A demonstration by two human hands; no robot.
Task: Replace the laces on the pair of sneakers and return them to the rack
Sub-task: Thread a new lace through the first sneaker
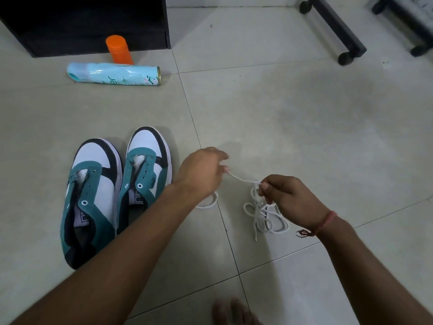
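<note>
We are pinching a white lace [243, 180] between both hands just above the floor [304, 127]: the left hand [201, 172] is holding one end with its fingertips closed on it, and the right hand [284, 195] is gripping the strand where it is rising out of a loose tangle [262, 214] lying on the tiles. The sneakers [112, 193] are sitting side by side to the left, toes pointing toward the dark rack [93, 22] at the far left corner, eyelets bare and tongues open. As we are pulling the strand taut, the coils below are at risk of cinching into a knot, since several loops are crossing one another. A second loop [208, 202] is lying half hidden under the left wrist, so we could be dragging it along or mixing the two laces. The end could also be slipping from so light a pinch. A can [112, 73] and an orange bottle [119, 49] are lying near the rack, well apart from us.
</note>
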